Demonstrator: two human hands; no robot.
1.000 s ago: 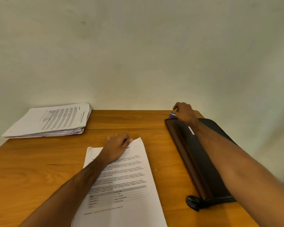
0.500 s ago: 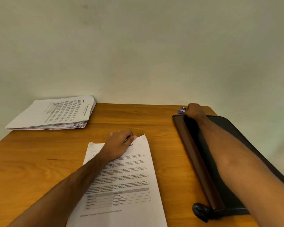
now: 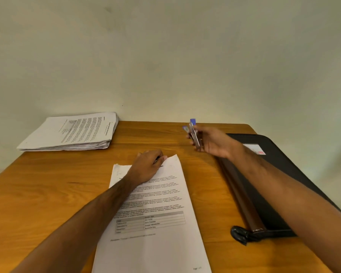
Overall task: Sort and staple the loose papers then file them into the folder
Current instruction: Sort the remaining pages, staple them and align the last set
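The right hand point(image 3: 213, 141) is gripping the stapler point(image 3: 194, 135) (upright); the papers' point(image 3: 156, 209) corner, pinned under curled left hand point(image 3: 146, 167) fingers, is lying down-left.

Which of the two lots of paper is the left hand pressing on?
The thin printed set in front of the person: the left hand grips its top edge. The thick stack sits untouched at the table's far left corner.

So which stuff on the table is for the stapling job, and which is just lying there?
For the job:
stapler, held in the right hand
printed sheets, top edge under the left hand
paper stack at the far left
black folder on the right

Just there:
wooden table
wall
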